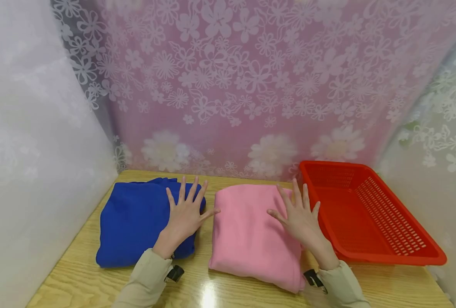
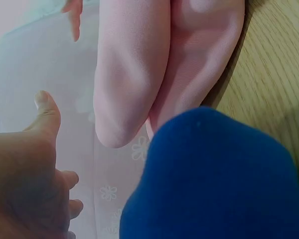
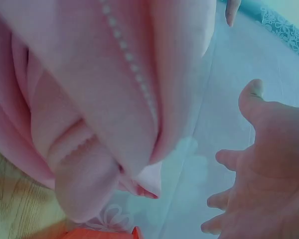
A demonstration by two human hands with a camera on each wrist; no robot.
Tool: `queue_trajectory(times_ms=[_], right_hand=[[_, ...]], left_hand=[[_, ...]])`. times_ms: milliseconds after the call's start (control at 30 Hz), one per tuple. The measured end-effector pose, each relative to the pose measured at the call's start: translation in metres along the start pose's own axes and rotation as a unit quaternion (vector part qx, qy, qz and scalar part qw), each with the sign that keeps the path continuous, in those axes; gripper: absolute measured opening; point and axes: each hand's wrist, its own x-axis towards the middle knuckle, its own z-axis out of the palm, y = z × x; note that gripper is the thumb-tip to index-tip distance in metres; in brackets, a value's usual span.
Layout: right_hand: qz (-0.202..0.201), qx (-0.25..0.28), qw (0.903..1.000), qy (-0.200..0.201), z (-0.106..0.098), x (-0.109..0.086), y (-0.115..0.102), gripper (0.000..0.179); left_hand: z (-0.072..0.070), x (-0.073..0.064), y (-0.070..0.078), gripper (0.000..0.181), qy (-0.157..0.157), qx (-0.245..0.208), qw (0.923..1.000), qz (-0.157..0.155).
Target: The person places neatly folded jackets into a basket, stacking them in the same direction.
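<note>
A folded blue cloth garment [image 1: 135, 222] lies on the left of the table. Beside it, in the middle, is a folded pink cloth garment [image 1: 251, 235], thick with several layers and a stitched seam in the right wrist view. My left hand [image 1: 185, 214] is spread above the right part of the blue garment, its thumb pointing toward the pink one. Over the right side of the pink garment my right hand [image 1: 299, 216] is spread too. Both wrist views show a gap between each palm and the cloth, and neither hand holds anything.
A red plastic basket [image 1: 389, 260] with slotted walls stands at the right, close beside the pink garment. Under everything is a wood-grain table [image 1: 74, 278]. A pink flowered curtain [image 1: 220, 107] hangs behind, with pale sheets at both sides.
</note>
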Motion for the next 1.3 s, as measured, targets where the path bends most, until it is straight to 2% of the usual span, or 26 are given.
queue_trajectory(times_ms=[267,433,533,600,700,800,867,933,1000,1167,1300], right_hand=[[0.000,0.008,0.9998,0.016,-0.006,-0.003,0.002,0.083],[-0.006,0.038,0.9990,0.020,-0.006,-0.006,0.005,0.082],[-0.013,0.070,0.9973,0.016,-0.003,-0.010,0.008,0.080],[-0.020,0.090,0.9956,0.015,-0.001,-0.013,0.011,0.079],[-0.029,0.113,0.9930,0.015,0.004,-0.019,0.017,0.075],[-0.029,0.123,0.9919,0.012,0.010,-0.026,0.023,0.073],[-0.024,0.134,0.9907,0.005,0.014,-0.029,0.027,0.071],[-0.019,0.144,0.9893,-0.007,0.018,-0.033,0.030,0.071],[-0.011,0.150,0.9883,-0.027,0.022,-0.036,0.033,0.073],[0.036,0.149,0.9840,-0.091,0.027,-0.044,0.041,0.078],[0.064,0.172,0.9759,-0.118,0.027,-0.049,0.047,0.077]], left_hand=[[-0.002,0.005,0.001,0.089,0.014,-0.013,0.9998,0.007],[-0.001,0.007,0.003,0.089,0.023,-0.033,0.9992,0.004],[0.002,0.006,0.005,0.089,0.025,-0.065,0.9976,-0.002],[0.006,0.005,0.007,0.087,0.028,-0.106,0.9940,-0.001],[0.014,0.002,0.011,0.081,0.031,-0.187,0.9818,0.005],[0.022,-0.001,0.015,0.075,0.024,-0.270,0.9624,0.008],[0.027,-0.004,0.018,0.072,0.011,-0.309,0.9508,-0.001],[0.031,-0.008,0.019,0.071,-0.003,-0.336,0.9417,-0.012],[0.036,-0.012,0.020,0.070,-0.016,-0.351,0.9359,-0.017],[0.046,-0.019,0.021,0.069,-0.040,-0.393,0.9188,0.002],[0.048,-0.024,0.021,0.069,-0.066,-0.426,0.9024,-0.002]])
